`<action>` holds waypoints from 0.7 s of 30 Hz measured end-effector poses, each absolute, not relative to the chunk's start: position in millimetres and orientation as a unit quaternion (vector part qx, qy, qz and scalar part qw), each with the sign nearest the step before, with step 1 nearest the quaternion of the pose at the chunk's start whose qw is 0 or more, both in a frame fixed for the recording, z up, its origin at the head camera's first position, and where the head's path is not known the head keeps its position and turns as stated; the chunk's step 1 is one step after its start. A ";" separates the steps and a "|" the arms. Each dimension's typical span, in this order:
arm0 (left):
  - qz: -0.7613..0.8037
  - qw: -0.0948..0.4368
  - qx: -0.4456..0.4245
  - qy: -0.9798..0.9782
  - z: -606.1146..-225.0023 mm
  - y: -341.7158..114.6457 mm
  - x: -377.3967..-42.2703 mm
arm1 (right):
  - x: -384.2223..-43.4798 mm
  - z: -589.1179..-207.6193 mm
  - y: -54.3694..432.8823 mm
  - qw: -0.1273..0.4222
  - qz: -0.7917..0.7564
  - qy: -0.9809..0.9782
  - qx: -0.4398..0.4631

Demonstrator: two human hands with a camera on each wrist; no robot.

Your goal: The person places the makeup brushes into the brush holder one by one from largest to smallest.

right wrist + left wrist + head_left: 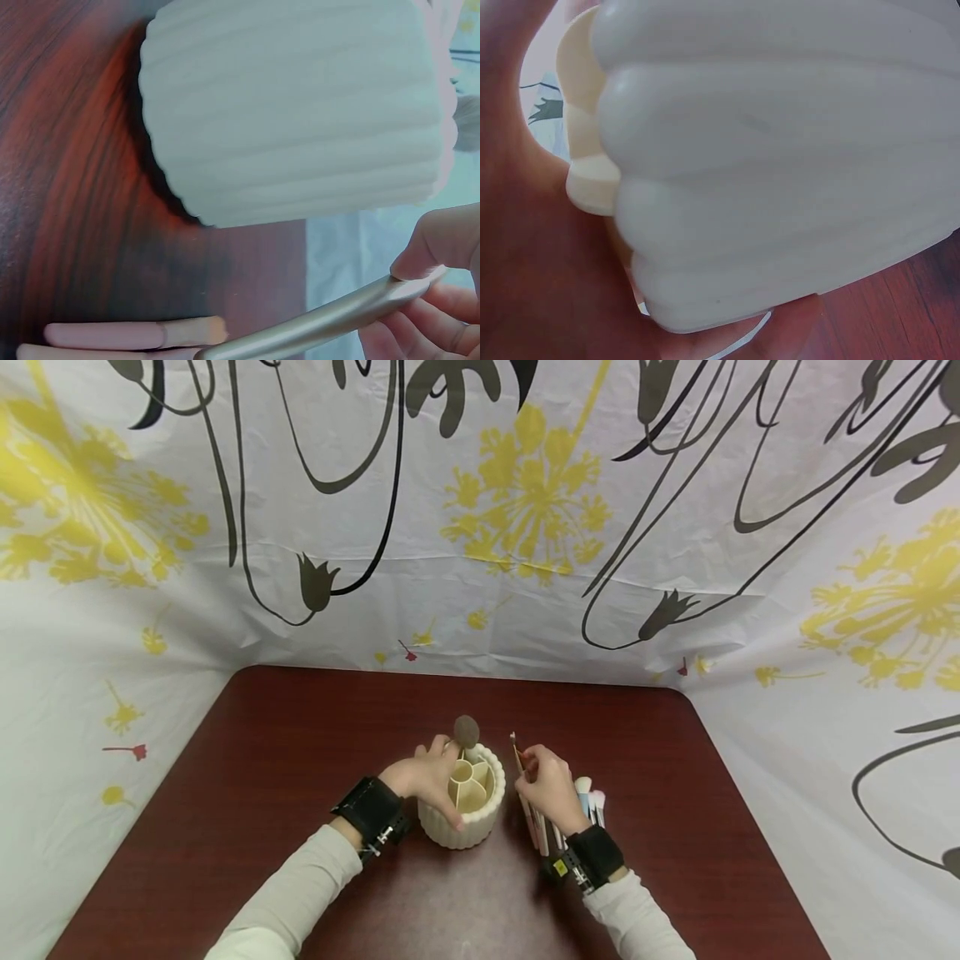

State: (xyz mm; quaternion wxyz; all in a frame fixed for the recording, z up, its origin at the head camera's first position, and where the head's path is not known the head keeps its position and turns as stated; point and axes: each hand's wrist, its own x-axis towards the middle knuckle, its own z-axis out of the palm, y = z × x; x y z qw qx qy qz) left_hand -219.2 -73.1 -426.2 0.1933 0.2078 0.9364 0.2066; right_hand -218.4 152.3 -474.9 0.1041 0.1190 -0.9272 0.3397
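A cream, fluted brush holder (474, 827) with inner dividers stands on the table. My left hand (431, 779) grips its rim from the left, thumb on the near side and fingers on the far side. In the left wrist view the ribbed wall of the holder (780, 157) fills most of the picture. One makeup brush (467, 732) with a broad grey-brown head sticks up from the holder's far side. To the right of the holder, my right hand (547, 785) pinches a slim makeup brush (322, 322) by its shiny champagne-coloured handle, thumb against fingers.
Several more makeup brushes lie on the table beneath and beside my right hand, among them a fluffy white-headed brush (582, 785) and a pink-handled brush (105, 335). The dark red wooden table (337, 718) meets a patterned white cloth (487, 635) behind and at both sides.
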 end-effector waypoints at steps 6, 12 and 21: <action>0.205 0.192 0.204 0.938 -425.9 -72.2 -218.6 | -215.6 -464.1 150.3 0.144 0.348 -0.915 0.145; 0.204 0.190 0.204 0.939 -425.2 -72.8 -217.6 | -210.9 -448.8 149.4 0.160 0.373 -0.899 0.163; 0.201 0.190 0.203 0.939 -425.4 -73.6 -217.9 | -207.8 -432.6 150.0 0.179 0.385 -0.887 0.184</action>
